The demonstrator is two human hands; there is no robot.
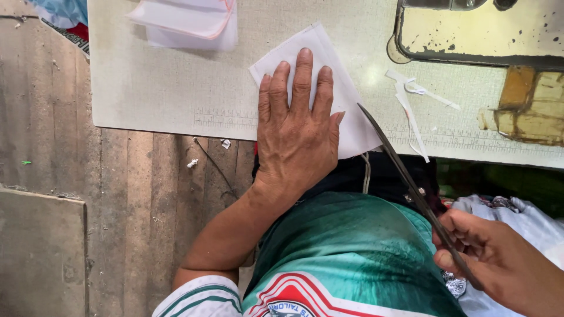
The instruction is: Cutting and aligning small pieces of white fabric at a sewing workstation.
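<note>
The left hand lies flat, palm down, fingers together and stretched out, pressing a white cloth piece onto the table; it grips nothing, only pins. The cloth spreads under and beyond the fingertips, with one corner past the middle finger and its lower right edge reaching over the table's rim beside the thumb. The forearm comes up from the lower left, wrist straight.

The right hand is curled around the handles of the scissors, fingers closed on them. The blades look shut or nearly so, pointing up and left, with the tip just beside the left little finger at the cloth's right edge.

The cloth seems thin, light and limp, likely to slide or buckle unless held flat near the cut. Loose white strips lie beyond the blade tip.
</note>
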